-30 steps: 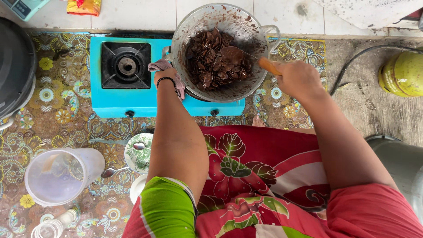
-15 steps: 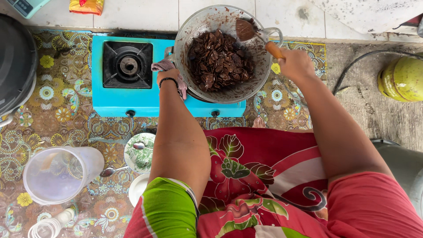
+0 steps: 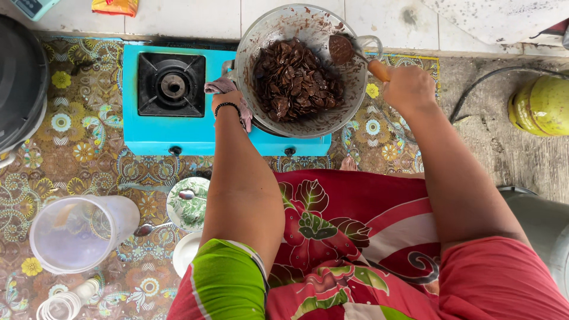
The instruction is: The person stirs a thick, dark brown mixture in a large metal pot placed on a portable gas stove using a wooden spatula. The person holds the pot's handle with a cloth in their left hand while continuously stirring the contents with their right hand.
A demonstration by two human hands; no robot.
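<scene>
Glass bowl [image 3: 261,35] of chocolate-coated chips on turquoise stove [image 3: 160,127], 12 o'clock. Left hand [image 3: 228,102] clamps cloth [image 3: 218,86] at bowl's 9 o'clock rim. Right hand [image 3: 409,89] fisted round spoon [image 3: 355,54], 2 o'clock.

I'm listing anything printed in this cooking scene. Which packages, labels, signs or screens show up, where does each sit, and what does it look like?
Orange and yellow plastic packet: top edge, on the white tiles behind the turquoise gas stove; flat, crinkled, partly cut off.
Pale blue device with a grey panel: top left corner, mostly out of frame; possibly a screen, too little shows to tell.
No signs visible.
</scene>
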